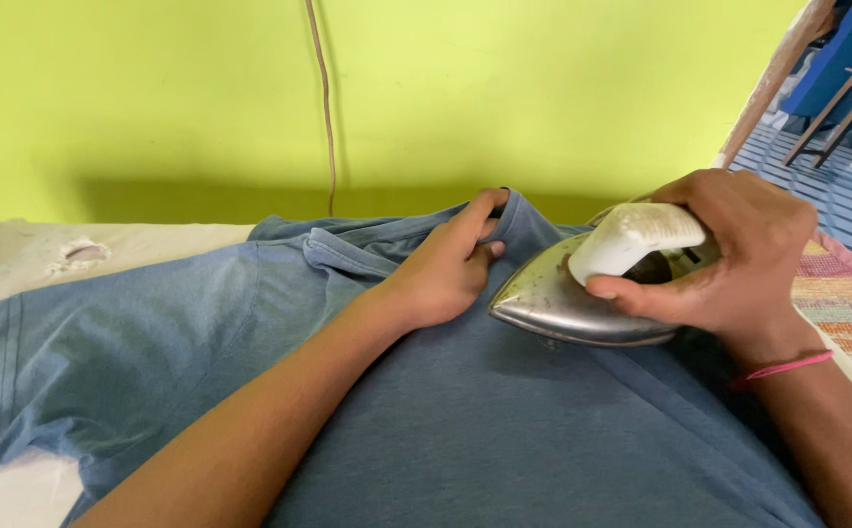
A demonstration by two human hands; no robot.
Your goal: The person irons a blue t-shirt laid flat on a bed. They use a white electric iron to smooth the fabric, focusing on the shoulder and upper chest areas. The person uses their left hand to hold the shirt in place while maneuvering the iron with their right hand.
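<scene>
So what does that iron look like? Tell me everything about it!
The iron has a shiny, scuffed metal body shaped like a pointed boat, with a chunky white handle on top. The right hand grips that handle. It sits flat on the blue T-shirt, its tip aimed toward the collar, where the left hand pinches the cloth just beside it. Its back end is hidden behind the hand.

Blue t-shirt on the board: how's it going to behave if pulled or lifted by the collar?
The blue t-shirt is probably floppy: its collar bunches where the left hand pinches it. It looks light and thin, so likely to drag and wrinkle rather than slide whole. The iron under the right hand may pin it.
</scene>
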